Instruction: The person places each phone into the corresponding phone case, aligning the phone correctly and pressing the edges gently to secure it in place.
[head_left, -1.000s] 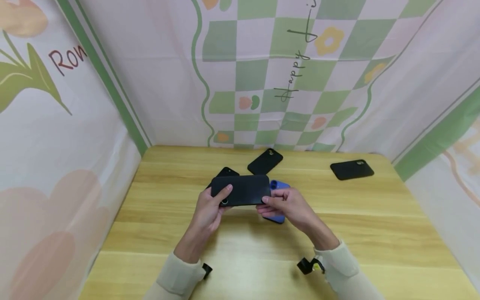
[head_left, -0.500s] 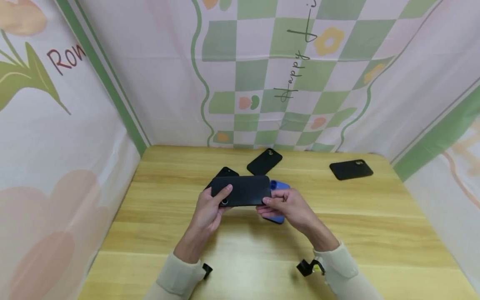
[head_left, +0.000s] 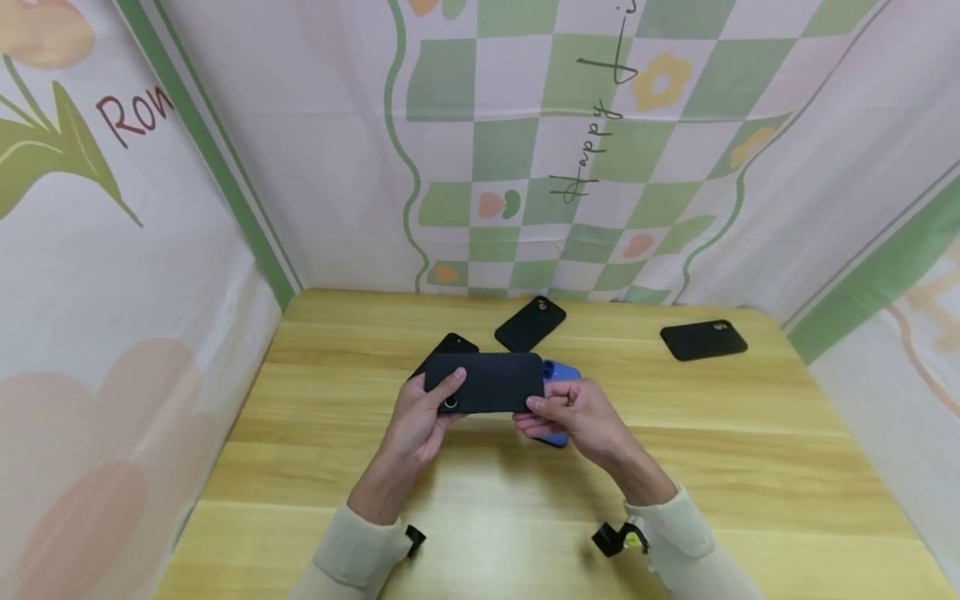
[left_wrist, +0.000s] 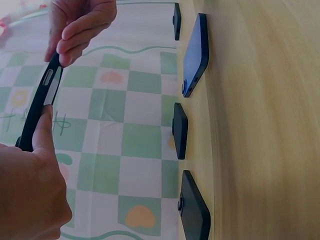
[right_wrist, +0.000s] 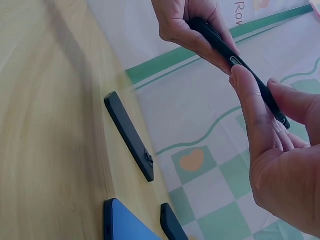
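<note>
Black phone case (head_left: 498,382), held up before a patterned cloth (head_left: 517,150) and over the far half of the wooden table (head_left: 750,467), between two hands. Gripped at its left end by the left hand (head_left: 420,421), with thumb laid over the flat face and fingers underneath. Pinched at the near right corner by the right hand (head_left: 588,417), thumb above, fingers below. Held from opposite ends probably for steadiness, leaving most of the face uncovered. Lifted off the tabletop, judging by the wrist views, likely for finger room beneath.

Ringed on the far side by other pieces lying on the table, perhaps spread for easy telling apart: on the right, well apart, a far-right black phone (head_left: 703,340); beyond the case, a far-middle black phone (head_left: 529,323); partly hidden behind its left end, a left black phone (head_left: 447,348); past the right hand, a blue phone (left_wrist: 196,57). Smallest of all, beside the left thumb, a pale round ring (head_left: 450,402). Impossible to tell about any phone inside the case.
</note>
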